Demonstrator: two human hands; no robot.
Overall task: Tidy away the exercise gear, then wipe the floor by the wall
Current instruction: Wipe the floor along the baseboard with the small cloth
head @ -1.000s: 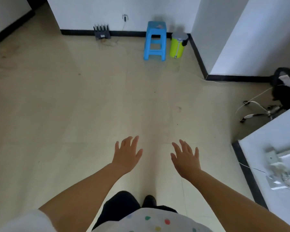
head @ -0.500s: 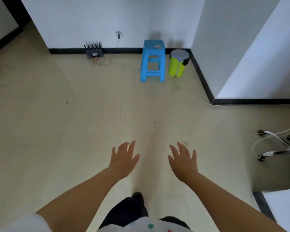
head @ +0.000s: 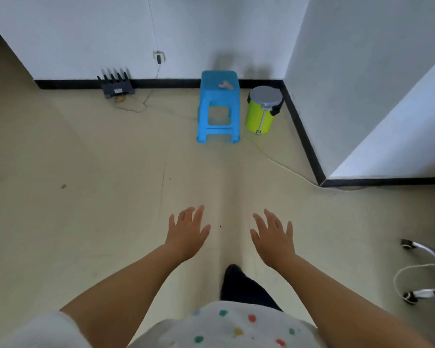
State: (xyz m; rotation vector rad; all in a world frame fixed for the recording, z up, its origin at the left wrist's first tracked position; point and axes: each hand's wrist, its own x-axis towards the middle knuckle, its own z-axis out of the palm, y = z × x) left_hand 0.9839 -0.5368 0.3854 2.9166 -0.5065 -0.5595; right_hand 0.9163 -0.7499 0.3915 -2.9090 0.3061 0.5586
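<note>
My left hand [head: 187, 233] and my right hand [head: 273, 237] are stretched out in front of me above the beige floor [head: 98, 197], fingers straight and spread, holding nothing. Ahead by the white wall [head: 98, 33] stands a blue plastic stool [head: 219, 106] with a small pinkish thing [head: 226, 85] lying on its seat. No exercise gear or cloth can be made out in this view.
A lime-green pedal bin [head: 261, 109] with a grey lid stands in the corner right of the stool. A black router [head: 117, 84] sits at the skirting, its cable running to a wall socket [head: 158, 56]. A thin cable [head: 286, 169] crosses the floor. Chair castors [head: 412, 272] show at right.
I have walked toward the wall: the stool, bin and router are nearer and larger. The white desk at right has dropped out of view. Both hands stay open.
</note>
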